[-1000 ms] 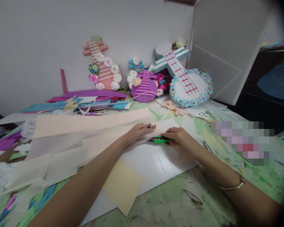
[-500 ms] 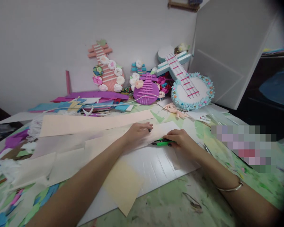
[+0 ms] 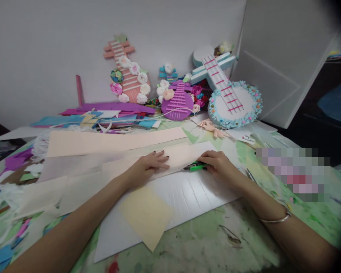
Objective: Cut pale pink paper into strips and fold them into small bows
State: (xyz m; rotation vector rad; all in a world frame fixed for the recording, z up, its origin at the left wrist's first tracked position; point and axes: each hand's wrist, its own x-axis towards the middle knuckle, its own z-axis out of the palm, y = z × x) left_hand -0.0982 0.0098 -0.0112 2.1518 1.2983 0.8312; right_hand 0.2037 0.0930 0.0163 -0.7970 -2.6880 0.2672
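Note:
My left hand (image 3: 146, 167) lies flat on a pale peach paper strip (image 3: 182, 154), fingers stretched out toward the right. My right hand (image 3: 221, 167) is closed around a green and black utility knife (image 3: 197, 166), its blade end pointing left at the strip's near edge. Whether the blade touches the paper I cannot tell. Under the strip is a glossy white board (image 3: 193, 197) with several scored lines. A pale yellow paper piece (image 3: 146, 216) lies on the board, nearer to me. Beyond my left hand stretches another peach strip (image 3: 110, 142).
Decorated paper instruments lean at the back: a pink one (image 3: 130, 83), a purple one (image 3: 177, 102), a light blue and white one (image 3: 233, 102). Coloured paper scraps (image 3: 53, 120) pile up at left. A silver pointed tool (image 3: 251, 176) lies beside my right forearm.
My left hand has slid left and toward me along the strip, its fingers spreading. My right hand keeps hold of the knife at about the same place. The camera view has shifted slightly.

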